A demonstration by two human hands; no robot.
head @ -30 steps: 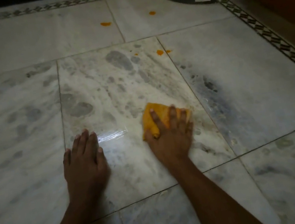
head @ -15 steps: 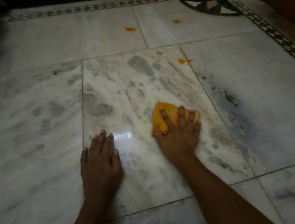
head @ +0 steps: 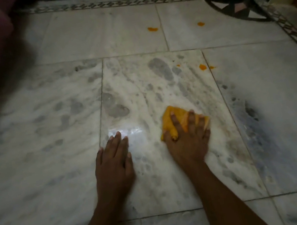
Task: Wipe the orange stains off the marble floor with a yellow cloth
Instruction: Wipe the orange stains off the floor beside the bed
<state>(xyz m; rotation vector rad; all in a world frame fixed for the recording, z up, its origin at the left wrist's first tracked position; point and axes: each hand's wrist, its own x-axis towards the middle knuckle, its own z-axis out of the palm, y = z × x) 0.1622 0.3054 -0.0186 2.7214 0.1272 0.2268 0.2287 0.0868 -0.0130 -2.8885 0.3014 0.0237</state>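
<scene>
So the crumpled yellow-orange wiping cloth [head: 181, 118] is bunched up under the right hand [head: 188, 141], roughly in the middle of the big white grey-veined marble floor tile [head: 156, 189]. The hand lies palm-down on top with the fingers [head: 191, 122] fanned out over the wad and the thumb tucked into its near-left edge, so it's pressing and clamping the cloth more than really gripping it. The left hand [head: 112, 159] is just flat on the bare marble beside it, fingers together and pointing forward, holding nothing, looks like it's propping the body up. As for handling: that cloth looks soft, light and floppy, it'll squash to whatever shape you push it into, so I'd guess the best hold is exactly this, palm flat over the middle of the bunch with the thumb hooking an edge so it doesn't slide out. The marble is shiny with a glare patch right by the left fingertips, possibly damp, can't tell, so expect the cloth to glide easily and maybe slip. There are still at least 4 small orange splotches further out: 1 orange blob near the tile seam [head: 202, 67] with a tiny speck next to it, and 2 more orange spots on the far tiles [head: 152, 29], all well apart from the cloth. Plenty left to wipe, I'd say.
</scene>
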